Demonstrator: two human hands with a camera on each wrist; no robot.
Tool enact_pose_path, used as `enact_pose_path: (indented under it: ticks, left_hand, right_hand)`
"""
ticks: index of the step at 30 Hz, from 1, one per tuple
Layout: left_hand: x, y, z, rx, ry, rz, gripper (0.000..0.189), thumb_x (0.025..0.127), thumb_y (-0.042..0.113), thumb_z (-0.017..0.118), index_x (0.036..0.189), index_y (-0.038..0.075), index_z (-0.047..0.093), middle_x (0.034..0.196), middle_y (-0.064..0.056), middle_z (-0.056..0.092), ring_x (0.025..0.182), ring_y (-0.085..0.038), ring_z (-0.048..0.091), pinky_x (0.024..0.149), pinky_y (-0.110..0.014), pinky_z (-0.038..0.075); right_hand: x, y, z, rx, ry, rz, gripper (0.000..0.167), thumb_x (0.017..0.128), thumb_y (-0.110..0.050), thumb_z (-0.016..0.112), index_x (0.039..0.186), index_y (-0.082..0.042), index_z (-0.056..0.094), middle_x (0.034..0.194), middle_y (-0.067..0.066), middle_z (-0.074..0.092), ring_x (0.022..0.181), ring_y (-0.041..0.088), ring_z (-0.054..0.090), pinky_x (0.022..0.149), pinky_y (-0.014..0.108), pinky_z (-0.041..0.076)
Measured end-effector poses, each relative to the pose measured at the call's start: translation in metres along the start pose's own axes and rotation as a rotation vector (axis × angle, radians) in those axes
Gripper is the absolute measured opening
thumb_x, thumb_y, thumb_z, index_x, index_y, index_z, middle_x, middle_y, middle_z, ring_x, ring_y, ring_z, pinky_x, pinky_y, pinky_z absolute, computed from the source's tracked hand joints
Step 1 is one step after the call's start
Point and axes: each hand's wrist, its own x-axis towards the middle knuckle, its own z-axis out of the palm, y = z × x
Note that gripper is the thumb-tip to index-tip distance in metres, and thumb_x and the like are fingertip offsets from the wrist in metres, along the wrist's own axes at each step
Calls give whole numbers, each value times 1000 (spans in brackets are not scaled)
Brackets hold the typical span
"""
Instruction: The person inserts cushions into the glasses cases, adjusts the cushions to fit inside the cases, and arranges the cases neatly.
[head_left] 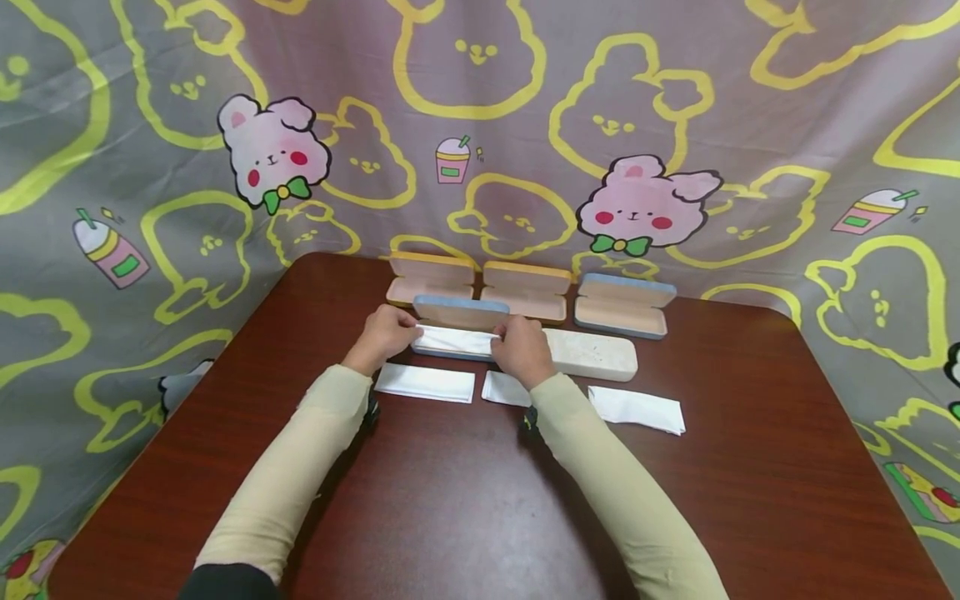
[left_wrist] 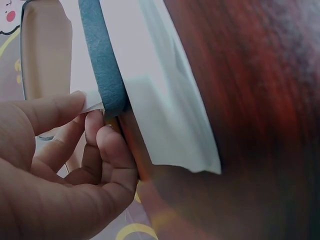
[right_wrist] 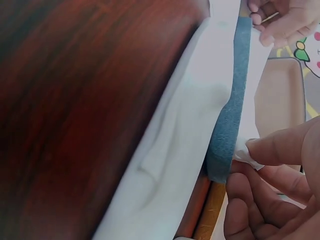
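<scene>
Left grip (head_left: 386, 335) and right grip (head_left: 524, 348) each pinched closed on one end of cloth (head_left: 456, 340). Cloth lies between grips, long axis grip to grip, lined up with open blue case (head_left: 461, 313); neither grip nearer. Can't tell if cloth touches case bottom.

Behind the grip: raised blue rectangular lid (head_left: 461, 312), barring passage. To its right: white oblong rounded case (head_left: 594, 354), gap apparently tight. Nearer side: flat white folded cloth (head_left: 425, 383), free room above.
</scene>
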Motion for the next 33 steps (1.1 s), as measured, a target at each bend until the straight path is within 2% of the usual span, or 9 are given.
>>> enact_pose_path:
  ticks: [5, 7, 11, 18, 21, 24, 27, 30, 33]
  left_hand:
    - [3, 1, 1, 29, 21, 16, 20, 93, 16, 71, 103, 0, 77, 114, -17, 69, 113, -35, 57, 90, -47, 50]
    - [3, 1, 0, 42, 23, 21, 20, 92, 16, 71, 103, 0, 77, 114, -17, 69, 113, -36, 57, 91, -47, 50]
    - [4, 2, 1, 62, 22, 17, 20, 92, 16, 71, 102, 1, 78, 114, -16, 69, 115, -36, 55, 92, -47, 49]
    - [7, 1, 5, 94, 33, 13, 20, 92, 16, 72, 102, 1, 78, 112, -16, 69, 110, -35, 58, 91, -47, 49]
    - [7, 1, 6, 84, 31, 9, 17, 92, 16, 72, 99, 1, 78, 110, -15, 70, 105, -33, 59, 88, -46, 50]
    - [5, 1, 6, 68, 30, 3, 15, 92, 16, 73, 95, 3, 78, 109, -13, 70, 103, -30, 59, 86, -45, 51]
    - [3, 2, 5, 48, 25, -6, 16, 93, 17, 73, 97, 3, 78, 110, -13, 69, 104, -30, 60, 86, -45, 52]
    - [1, 0, 2, 18, 17, -10, 17, 93, 17, 73, 101, 3, 78, 114, -15, 68, 108, -33, 59, 87, -46, 52]
    - [-1, -2, -3, -8, 18, -17, 18, 94, 17, 72, 104, 3, 77, 119, -16, 66, 114, -36, 56, 88, -47, 51]
  right_hand:
    - [1, -2, 0, -62, 26, -29, 31, 91, -6, 62, 62, -13, 56, 50, -5, 36, 47, 13, 32, 46, 32, 30]
    - [2, -1, 0, -98, 36, -44, 36, 90, -5, 62, 57, -14, 50, 50, -6, 31, 49, 13, 29, 47, 32, 28]
    - [5, 1, 2, -161, 35, -59, 41, 90, -6, 64, 54, -15, 47, 49, -6, 33, 52, 14, 33, 49, 33, 30]
    - [5, 7, 6, -276, 68, -156, 31, 90, -7, 65, 60, -12, 62, 62, 4, 61, 59, 19, 58, 55, 38, 49]
    - [5, 7, 5, -303, 70, -175, 35, 91, -7, 66, 57, -13, 59, 64, 6, 61, 59, 21, 61, 54, 38, 50]
    - [4, 7, 4, -295, 51, -166, 41, 92, -7, 65, 55, -15, 50, 58, 2, 53, 55, 18, 55, 51, 36, 46]
    - [3, 6, 0, -257, 29, -150, 44, 93, -6, 64, 56, -16, 42, 53, -1, 41, 52, 15, 42, 50, 34, 38]
    - [0, 6, -4, -207, 19, -138, 42, 94, -7, 64, 59, -15, 42, 54, -2, 37, 52, 14, 35, 50, 32, 33]
    - [-4, 7, -10, -140, 21, -121, 31, 96, -8, 64, 67, -11, 53, 59, 1, 47, 52, 13, 37, 50, 32, 34]
